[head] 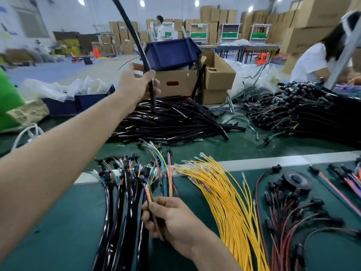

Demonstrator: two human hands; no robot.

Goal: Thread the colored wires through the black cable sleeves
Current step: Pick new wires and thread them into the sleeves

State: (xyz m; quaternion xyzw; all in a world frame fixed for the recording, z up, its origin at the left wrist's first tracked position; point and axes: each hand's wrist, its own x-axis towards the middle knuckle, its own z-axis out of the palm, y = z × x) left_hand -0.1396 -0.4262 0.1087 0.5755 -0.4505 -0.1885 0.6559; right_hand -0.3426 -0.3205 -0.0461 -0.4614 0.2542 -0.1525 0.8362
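Observation:
My left hand [136, 83] is stretched far forward and grips a long black cable sleeve [129, 22] that rises up past the top of the view, its lower end hanging over a heap of black sleeves [175, 122]. My right hand [172, 220] is near me and pinches a small bundle of colored wires [148, 194] in purple, orange and yellow. To its left lie several sleeved harnesses [117, 202] with colored wire ends and black connectors.
A fan of yellow wires [220, 192] lies right of my right hand, red and black leads [283, 208] and a tape roll [297, 179] further right. Cardboard boxes [216, 75] and a blue bin [172, 53] stand behind the sleeve heap. Another person's sleeve [310, 61] is at far right.

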